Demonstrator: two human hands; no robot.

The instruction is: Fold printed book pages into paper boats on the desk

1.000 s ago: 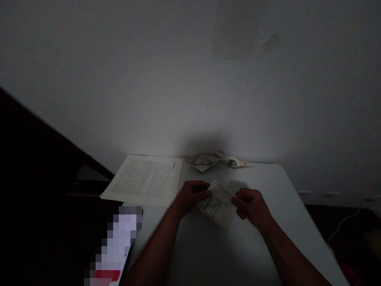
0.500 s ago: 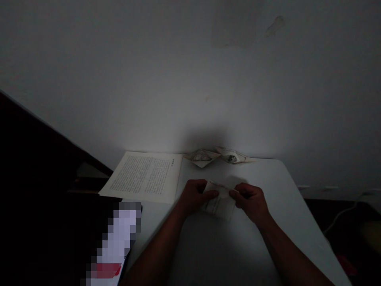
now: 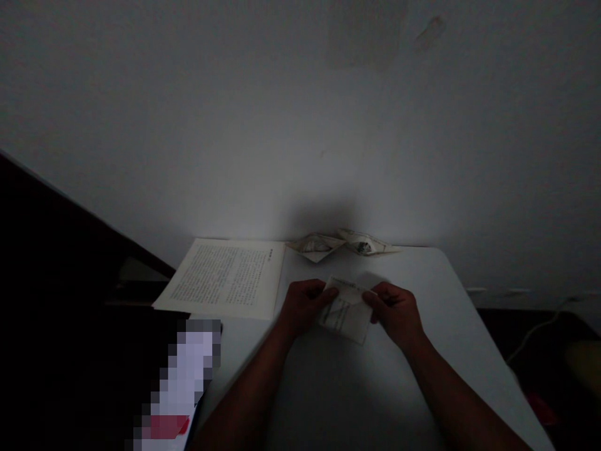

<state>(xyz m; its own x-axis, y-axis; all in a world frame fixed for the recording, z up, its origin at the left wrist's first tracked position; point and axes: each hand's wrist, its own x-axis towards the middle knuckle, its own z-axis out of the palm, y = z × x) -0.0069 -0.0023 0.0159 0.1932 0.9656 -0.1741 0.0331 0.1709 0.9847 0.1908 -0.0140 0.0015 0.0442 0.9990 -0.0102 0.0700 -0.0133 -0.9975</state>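
A small folded sheet of printed paper (image 3: 348,316) is held above the table between both hands. My left hand (image 3: 304,305) pinches its left edge, thumb on top. On the opposite side, my right hand (image 3: 393,311) grips the upper right corner between thumb and fingers. The fingers behind the paper are partly hidden. Beyond the hands, two folded paper boats stand against the wall: the left boat (image 3: 315,255) touches or overlaps the tip of the right boat (image 3: 375,249).
Printed pages (image 3: 220,275) lie at the table's back left. A blurred-out screen-like device (image 3: 181,382) is at the left edge of the white table (image 3: 469,351). The wall (image 3: 211,125) rises directly behind. A pale cable (image 3: 538,332) runs in the dark area at right.
The folded paper has tilted so that its printed face shows more clearly. Both hands keep their grip and have shifted only slightly; the whole view has moved a little.
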